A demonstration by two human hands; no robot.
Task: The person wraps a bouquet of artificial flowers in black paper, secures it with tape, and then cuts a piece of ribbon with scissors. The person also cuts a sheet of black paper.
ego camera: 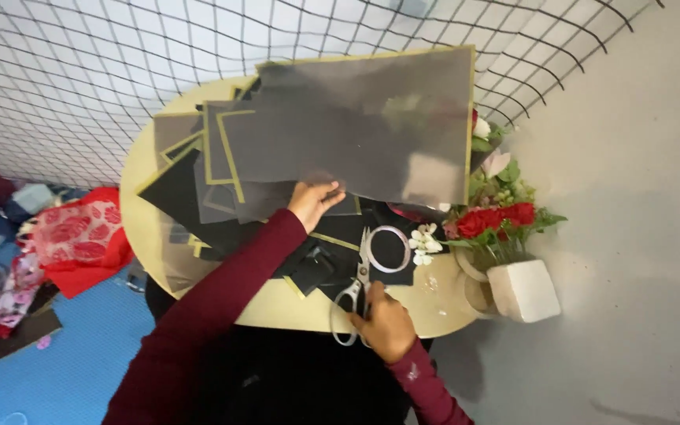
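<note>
My left hand [313, 202] grips the lower edge of a large sheer black sheet with a thin gold border [356, 118], held up over the round cream table [145, 216]. More black gold-edged sheets [190, 185] lie stacked under it. My right hand [385, 323] rests on the handles of a pair of silver scissors [358, 285] lying on the table's near side, blades pointing away from me. A roll of clear tape [388, 249] sits just beyond the blades. Both arms wear dark red sleeves.
A bunch of red and white flowers [497, 216] stands at the table's right edge above a white foam block [522, 290]. Black netting [64, 79] hangs behind the table. Red patterned paper [80, 240] and scraps lie on the blue floor at left.
</note>
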